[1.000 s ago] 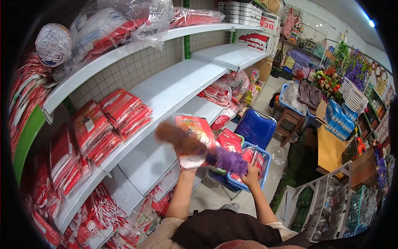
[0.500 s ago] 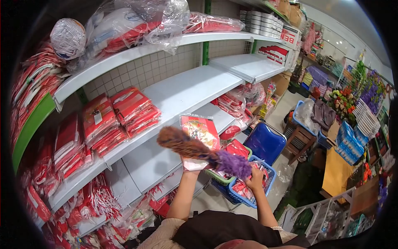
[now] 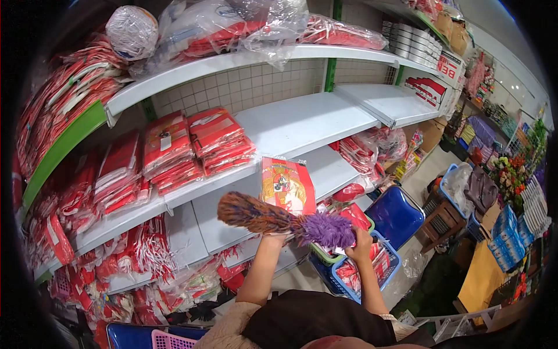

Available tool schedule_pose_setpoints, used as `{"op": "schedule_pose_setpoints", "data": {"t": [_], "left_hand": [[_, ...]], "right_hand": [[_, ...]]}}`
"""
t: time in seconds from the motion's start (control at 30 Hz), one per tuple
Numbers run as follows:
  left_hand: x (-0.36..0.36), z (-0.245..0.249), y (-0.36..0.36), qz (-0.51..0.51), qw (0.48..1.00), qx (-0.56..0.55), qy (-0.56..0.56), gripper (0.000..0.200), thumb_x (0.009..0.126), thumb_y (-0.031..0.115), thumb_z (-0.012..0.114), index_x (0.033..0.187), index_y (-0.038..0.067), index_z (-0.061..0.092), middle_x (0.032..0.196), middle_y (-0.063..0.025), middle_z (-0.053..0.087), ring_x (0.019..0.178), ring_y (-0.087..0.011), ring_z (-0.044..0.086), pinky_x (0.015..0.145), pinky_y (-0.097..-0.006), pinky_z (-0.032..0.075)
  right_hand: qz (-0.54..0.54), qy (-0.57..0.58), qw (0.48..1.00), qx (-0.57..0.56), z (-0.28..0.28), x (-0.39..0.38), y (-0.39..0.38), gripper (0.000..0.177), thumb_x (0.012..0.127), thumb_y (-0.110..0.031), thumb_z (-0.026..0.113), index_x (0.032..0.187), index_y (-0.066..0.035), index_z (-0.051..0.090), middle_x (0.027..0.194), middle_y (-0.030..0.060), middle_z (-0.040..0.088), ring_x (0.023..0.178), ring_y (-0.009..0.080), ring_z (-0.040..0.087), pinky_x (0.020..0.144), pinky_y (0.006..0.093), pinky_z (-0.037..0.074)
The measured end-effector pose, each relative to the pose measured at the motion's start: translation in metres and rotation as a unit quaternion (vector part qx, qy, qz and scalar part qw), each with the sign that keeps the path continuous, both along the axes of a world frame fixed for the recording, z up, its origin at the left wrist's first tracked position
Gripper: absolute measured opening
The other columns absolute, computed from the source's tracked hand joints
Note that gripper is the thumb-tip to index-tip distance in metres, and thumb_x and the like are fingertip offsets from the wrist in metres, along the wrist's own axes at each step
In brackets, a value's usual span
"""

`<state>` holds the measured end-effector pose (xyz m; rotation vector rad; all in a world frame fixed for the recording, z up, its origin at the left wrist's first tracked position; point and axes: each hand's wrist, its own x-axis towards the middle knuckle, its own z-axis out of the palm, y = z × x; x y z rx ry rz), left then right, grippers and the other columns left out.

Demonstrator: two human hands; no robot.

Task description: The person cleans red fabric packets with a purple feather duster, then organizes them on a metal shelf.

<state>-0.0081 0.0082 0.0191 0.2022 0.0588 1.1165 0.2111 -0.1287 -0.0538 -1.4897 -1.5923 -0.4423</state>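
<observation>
My right hand (image 3: 360, 245) is closed on one end of a fluffy duster (image 3: 273, 220), purple near the hand and brown-orange toward its far end. The duster stretches leftward across the lower part of a flat red plastic-wrapped packet (image 3: 289, 183) with a printed gold emblem. That packet rests in my left hand (image 3: 275, 237), whose fingers are mostly hidden beneath it and behind the duster. Under my right hand stands a blue basket (image 3: 391, 269) with red-and-white packets inside. Beside it is a green basket (image 3: 323, 256), partly covered by the duster.
Stacks of red packets (image 3: 221, 139) lie on the white middle shelf (image 3: 302, 123) at left. Plastic-wrapped bundles (image 3: 232, 29) fill the top shelf. A blue chair (image 3: 396, 214) stands right of the shelving. Lower shelves hold red-and-white goods (image 3: 148, 253).
The view has swung left, so the shelves sit further right in the picture. The packet's printed face now shows more above the duster. Both hands keep their holds.
</observation>
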Motion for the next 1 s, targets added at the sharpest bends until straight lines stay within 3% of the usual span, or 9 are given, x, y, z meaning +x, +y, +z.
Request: {"op": "schedule_pose_setpoints", "data": {"t": [0.1, 0.13, 0.17, 0.23, 0.3, 0.5, 0.8, 0.9, 1.0], "left_hand": [[-0.014, -0.028, 0.025, -0.097, 0.973, 0.101, -0.183, 0.049, 0.085, 0.049, 0.044, 0.113, 0.01, 0.053, 0.107, -0.0094, 0.059, 0.098, -0.0261, 0.055, 0.086, -0.0451, 0.045], [-0.022, 0.001, 0.013, -0.035, 0.995, 0.085, -0.049, 0.049, 0.084, 0.049, 0.045, 0.11, 0.009, 0.054, 0.103, -0.0095, 0.06, 0.095, -0.0264, 0.057, 0.082, -0.0432, 0.047], [-0.03, -0.001, 0.011, -0.05, 0.987, 0.14, -0.06, 0.05, 0.084, 0.048, 0.046, 0.113, 0.008, 0.053, 0.108, -0.0106, 0.059, 0.099, -0.0273, 0.056, 0.085, -0.0439, 0.046], [-0.037, 0.016, 0.001, -0.001, 0.996, 0.079, -0.034, 0.054, 0.084, 0.049, 0.046, 0.119, 0.008, 0.05, 0.114, -0.0116, 0.056, 0.104, -0.0289, 0.054, 0.09, -0.0453, 0.043], [-0.048, 0.016, 0.002, -0.008, 0.995, 0.081, -0.05, 0.056, 0.084, 0.049, 0.046, 0.122, 0.008, 0.048, 0.118, -0.012, 0.054, 0.107, -0.0297, 0.052, 0.092, -0.046, 0.042], [-0.075, 0.008, 0.008, 0.003, 0.996, 0.076, -0.044, 0.059, 0.083, 0.05, 0.046, 0.126, 0.008, 0.045, 0.124, -0.0131, 0.05, 0.112, -0.0305, 0.049, 0.095, -0.0473, 0.039], [-0.105, 0.016, 0.0, 0.004, 0.995, 0.086, -0.043, 0.059, 0.084, 0.051, 0.045, 0.124, 0.008, 0.046, 0.121, -0.0127, 0.052, 0.107, -0.03, 0.051, 0.094, -0.0471, 0.04], [-0.106, 0.014, -0.001, 0.003, 0.997, 0.07, -0.044, 0.055, 0.085, 0.049, 0.043, 0.122, 0.008, 0.048, 0.116, -0.0118, 0.054, 0.102, -0.0287, 0.054, 0.09, -0.0451, 0.043], [-0.101, -0.003, 0.009, -0.074, 0.99, 0.094, -0.077, 0.05, 0.088, 0.047, 0.041, 0.119, 0.008, 0.049, 0.113, -0.0108, 0.056, 0.1, -0.0263, 0.055, 0.087, -0.042, 0.046]], "right_hand": [[-0.043, 0.109, 0.992, -0.044, -0.023, -0.012, 0.021, 0.05, 0.051, -0.017, 0.057, 0.099, -0.003, 0.054, 0.073, 0.0182, 0.057, 0.069, 0.0348, 0.057, 0.063, 0.0403, 0.045], [-0.07, 0.187, 0.97, -0.14, -0.016, -0.02, 0.024, 0.05, 0.056, -0.015, 0.059, 0.104, -0.003, 0.051, 0.076, 0.02, 0.058, 0.072, 0.0365, 0.058, 0.064, 0.0406, 0.045], [-0.069, 0.211, 0.969, -0.107, -0.008, -0.028, 0.032, 0.05, 0.058, -0.014, 0.059, 0.105, -0.003, 0.05, 0.078, 0.0207, 0.058, 0.072, 0.0371, 0.058, 0.065, 0.0407, 0.045], [-0.067, 0.258, 0.963, -0.04, 0.011, -0.042, 0.054, 0.048, 0.063, -0.012, 0.06, 0.108, -0.002, 0.048, 0.08, 0.0221, 0.058, 0.073, 0.0384, 0.058, 0.065, 0.0408, 0.045], [-0.054, 0.205, 0.977, 0.033, 0.038, -0.05, 0.078, 0.049, 0.07, -0.012, 0.058, 0.116, -0.002, 0.042, 0.086, 0.0243, 0.058, 0.076, 0.0398, 0.059, 0.067, 0.0417, 0.045], [-0.121, -0.038, 0.984, -0.123, 0.12, -0.082, 0.143, 0.034, 0.073, 0.0, 0.052, 0.106, -0.002, 0.045, 0.084, 0.0247, 0.058, 0.077, 0.0394, 0.06, 0.067, 0.0463, 0.047], [-0.122, -0.037, 0.978, -0.168, 0.14, -0.104, 0.215, 0.037, 0.068, -0.001, 0.058, 0.103, -0.001, 0.048, 0.081, 0.0211, 0.058, 0.075, 0.0374, 0.059, 0.065, 0.0446, 0.048], [-0.234, -0.126, 0.962, 0.055, 0.156, -0.142, 0.169, 0.036, 0.071, -0.007, 0.06, 0.104, 0.0, 0.049, 0.094, 0.0234, 0.056, 0.088, 0.0382, 0.055, 0.075, 0.0436, 0.044], [-0.073, 0.006, 0.997, 0.011, 0.153, -0.178, 0.134, 0.046, 0.074, -0.015, 0.062, 0.115, -0.001, 0.046, 0.097, 0.0223, 0.055, 0.092, 0.0349, 0.053, 0.078, 0.041, 0.042]]}}
